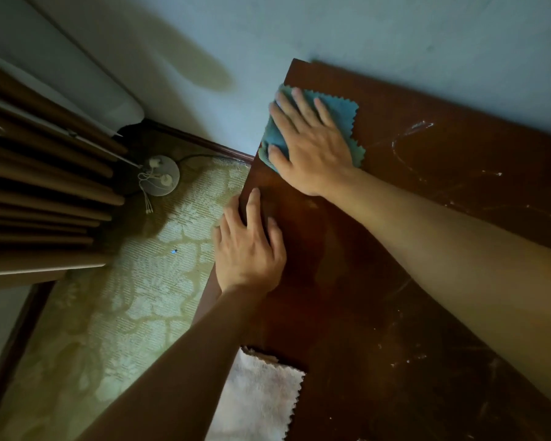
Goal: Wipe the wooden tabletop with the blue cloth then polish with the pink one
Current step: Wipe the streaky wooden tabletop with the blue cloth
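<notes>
Blue cloth (334,111) lies mostly hidden under the flat right hand (312,148).

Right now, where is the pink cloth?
In the head view, the pink cloth lies at the bottom, hanging over the tabletop's left edge, just below the left forearm and untouched by either hand.

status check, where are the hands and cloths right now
Right hand flat on jagged-edged blue cloth, far corner of dark wooden tabletop. Left hand open on left edge. Pale pink cloth idle at near edge. Nothing blocking.
</notes>
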